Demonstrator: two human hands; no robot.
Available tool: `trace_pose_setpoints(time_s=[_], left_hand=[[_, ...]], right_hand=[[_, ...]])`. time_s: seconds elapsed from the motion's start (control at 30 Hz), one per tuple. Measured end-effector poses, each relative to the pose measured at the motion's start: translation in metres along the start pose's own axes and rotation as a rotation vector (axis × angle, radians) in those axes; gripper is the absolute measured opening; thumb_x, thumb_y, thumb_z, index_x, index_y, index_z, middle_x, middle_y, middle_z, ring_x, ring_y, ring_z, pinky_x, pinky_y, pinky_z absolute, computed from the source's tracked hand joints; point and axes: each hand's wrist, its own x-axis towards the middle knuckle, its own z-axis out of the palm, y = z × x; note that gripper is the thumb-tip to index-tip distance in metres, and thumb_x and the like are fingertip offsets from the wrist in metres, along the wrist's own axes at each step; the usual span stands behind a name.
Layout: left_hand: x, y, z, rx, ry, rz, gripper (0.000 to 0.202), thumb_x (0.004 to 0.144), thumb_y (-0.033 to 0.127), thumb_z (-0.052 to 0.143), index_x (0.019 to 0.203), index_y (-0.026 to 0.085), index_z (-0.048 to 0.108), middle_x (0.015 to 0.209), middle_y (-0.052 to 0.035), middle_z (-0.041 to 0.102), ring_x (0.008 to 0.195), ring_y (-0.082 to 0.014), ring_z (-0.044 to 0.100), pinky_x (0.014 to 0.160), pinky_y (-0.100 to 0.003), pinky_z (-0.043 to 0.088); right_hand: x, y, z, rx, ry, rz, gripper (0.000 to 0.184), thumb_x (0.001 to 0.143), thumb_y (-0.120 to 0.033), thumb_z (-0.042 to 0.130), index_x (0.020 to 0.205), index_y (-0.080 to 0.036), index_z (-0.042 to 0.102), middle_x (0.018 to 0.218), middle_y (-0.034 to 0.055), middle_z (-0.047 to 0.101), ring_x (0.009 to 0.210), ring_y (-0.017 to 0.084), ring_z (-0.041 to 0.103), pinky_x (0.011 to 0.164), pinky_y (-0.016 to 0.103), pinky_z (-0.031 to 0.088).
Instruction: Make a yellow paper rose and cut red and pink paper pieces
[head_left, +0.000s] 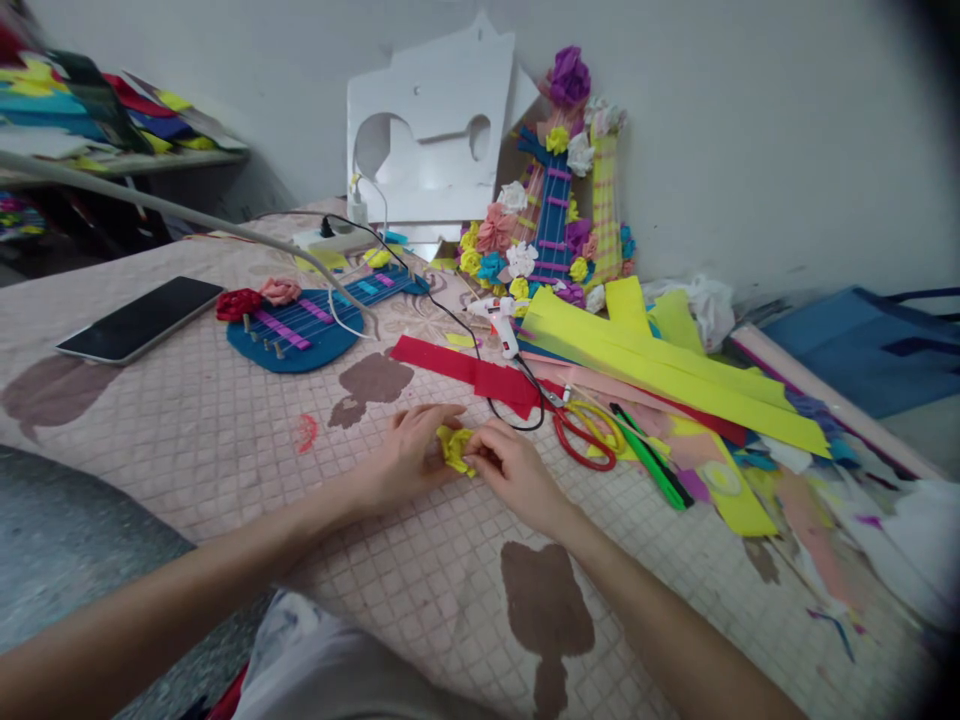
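Observation:
A small crumpled yellow paper flower [454, 450] is held between both hands, just above the patterned tablecloth. My left hand [411, 455] curves round its left side, the thumb underneath. With thumb and fingers pinched, my right hand [514, 470] grips its right edge. Beyond the hands lies a strip of red crepe paper [465, 375]. A white hot glue gun [499, 322] stands behind that strip. To the left rests a blue guitar-shaped piece [300, 330] with strings, carrying a red paper flower [238, 304] and a pink paper flower [280, 291].
Scissors [585, 435] and a green cutter [651, 455] lie right of my hands, beside yellow crepe strips [667, 365] and scraps. A phone [142, 318] lies at left. Flower-covered guitars [553, 210] and a white cut-out board [427, 120] lean on the wall. Cables cross the table.

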Motion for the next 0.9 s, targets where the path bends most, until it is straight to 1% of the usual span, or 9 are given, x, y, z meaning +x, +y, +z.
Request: trace_pose_setpoints(time_s=[0.1, 0.23, 0.33, 0.4, 0.47, 0.53, 0.63, 0.8, 0.9], left_hand=[[0.000, 0.000, 0.000, -0.003, 0.008, -0.014, 0.059, 0.073, 0.030, 0.069, 0.122, 0.020, 0.039, 0.109, -0.0076, 0.062, 0.105, -0.0244, 0.055, 0.089, -0.041, 0.037], [0.001, 0.001, -0.002, -0.012, -0.029, -0.038, 0.060, 0.072, 0.026, 0.069, 0.124, 0.020, 0.039, 0.111, -0.0074, 0.062, 0.108, -0.0255, 0.054, 0.090, -0.043, 0.036], [0.001, 0.001, -0.002, -0.020, -0.027, -0.045, 0.060, 0.071, 0.027, 0.069, 0.123, 0.020, 0.039, 0.111, -0.0077, 0.063, 0.108, -0.0260, 0.054, 0.091, -0.044, 0.036], [0.001, 0.000, -0.001, -0.024, -0.007, -0.030, 0.061, 0.071, 0.028, 0.070, 0.123, 0.020, 0.039, 0.110, -0.0079, 0.063, 0.106, -0.0259, 0.055, 0.091, -0.044, 0.036], [0.001, -0.002, 0.000, -0.026, 0.006, -0.010, 0.061, 0.072, 0.030, 0.069, 0.124, 0.021, 0.038, 0.110, -0.0076, 0.063, 0.105, -0.0253, 0.056, 0.092, -0.044, 0.036], [0.000, -0.004, 0.001, -0.032, 0.010, -0.001, 0.062, 0.073, 0.033, 0.069, 0.125, 0.022, 0.037, 0.111, -0.0073, 0.063, 0.104, -0.0248, 0.056, 0.092, -0.043, 0.036], [-0.001, -0.005, 0.000, -0.057, 0.013, 0.007, 0.064, 0.074, 0.033, 0.068, 0.127, 0.022, 0.036, 0.111, -0.0077, 0.062, 0.104, -0.0246, 0.057, 0.091, -0.042, 0.037], [-0.005, -0.001, 0.002, -0.017, 0.036, 0.059, 0.063, 0.076, 0.027, 0.066, 0.129, 0.023, 0.033, 0.112, -0.0073, 0.061, 0.108, -0.0245, 0.054, 0.092, -0.042, 0.035], [-0.007, 0.003, 0.005, 0.039, 0.048, 0.105, 0.061, 0.077, 0.026, 0.065, 0.129, 0.022, 0.033, 0.114, -0.0072, 0.060, 0.113, -0.0245, 0.049, 0.095, -0.042, 0.032]], right_hand=[[-0.002, 0.000, -0.004, 0.093, 0.023, 0.011, 0.011, 0.084, -0.016, 0.053, 0.075, -0.020, 0.052, 0.078, -0.0003, 0.049, 0.074, 0.015, 0.050, 0.066, 0.028, 0.040], [-0.007, 0.007, -0.012, 0.459, 0.083, 0.162, 0.012, 0.087, -0.029, 0.053, 0.077, -0.021, 0.050, 0.070, -0.0028, 0.046, 0.059, 0.011, 0.045, 0.051, 0.023, 0.037], [-0.009, 0.011, -0.021, 0.747, 0.242, 0.236, 0.017, 0.085, -0.035, 0.056, 0.078, -0.022, 0.049, 0.076, -0.0017, 0.051, 0.051, 0.008, 0.041, 0.043, 0.020, 0.031], [-0.008, 0.013, -0.027, 0.850, 0.364, 0.243, 0.020, 0.083, -0.038, 0.060, 0.076, -0.022, 0.049, 0.084, -0.0005, 0.054, 0.053, 0.007, 0.043, 0.042, 0.019, 0.032], [-0.008, 0.015, -0.031, 0.889, 0.445, 0.244, 0.022, 0.081, -0.038, 0.062, 0.075, -0.022, 0.048, 0.077, -0.0022, 0.053, 0.052, 0.007, 0.043, 0.041, 0.019, 0.031], [-0.008, 0.016, -0.032, 0.875, 0.468, 0.264, 0.024, 0.083, -0.040, 0.060, 0.072, -0.022, 0.048, 0.063, -0.0047, 0.048, 0.047, 0.007, 0.040, 0.041, 0.019, 0.030], [-0.010, 0.015, -0.026, 0.706, 0.399, 0.310, 0.029, 0.088, -0.042, 0.051, 0.069, -0.020, 0.049, 0.056, -0.0053, 0.045, 0.044, 0.007, 0.037, 0.039, 0.019, 0.027], [-0.011, 0.003, -0.011, 0.207, 0.220, 0.161, 0.004, 0.082, -0.023, 0.059, 0.081, -0.020, 0.060, 0.075, 0.0001, 0.055, 0.067, 0.012, 0.052, 0.058, 0.023, 0.040], [-0.009, -0.004, -0.004, 0.034, 0.172, 0.071, 0.009, 0.080, -0.013, 0.057, 0.086, -0.020, 0.060, 0.082, 0.0010, 0.055, 0.070, 0.013, 0.053, 0.061, 0.024, 0.042]])
